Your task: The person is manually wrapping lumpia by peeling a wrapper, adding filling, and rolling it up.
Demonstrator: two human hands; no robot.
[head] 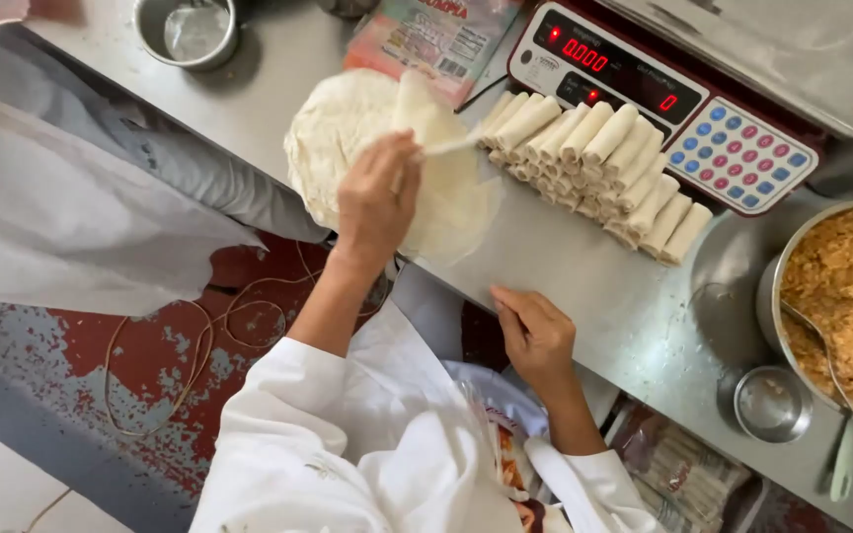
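left hand (377, 197): fingers pinched on the edge of one thin round wrapper (446, 188), lifting it off the stack of wrappers (333, 138). the sheet is partly peeled; its upper edge stands folded up and its lower part drapes over the table (584, 266) just right of the stack. a thin strand of dough stretches from the fingertips toward the rolls.

right hand (537, 336): empty, fingers together and lying flat on the near edge of the table, palm down. it holds nothing.

finished rolls (594, 163): two tight rows, slanted, lying side by side against the front of a red digital scale (663, 99). well apart from the right hand, near the lifted sheet.

filling: large metal bowl of minced mix (846, 296) at the right edge, a spoon (831, 375) resting in it. a small steel cup (770, 403) stands just in front of the bowl. another steel cup (188, 30) stands at the top left, beyond the stack. a printed packet (436, 39) lies between stack and scale.

judgement: the step in hand is separating a single sheet from the stack. the sheet looks close to free but its far side may yet cling to the one beneath. the next move calls for a slow, even peel so the thin dough does not tear, then laying it flat on the bare patch of table in front of the right hand, which is free to smooth it or steady the stack.
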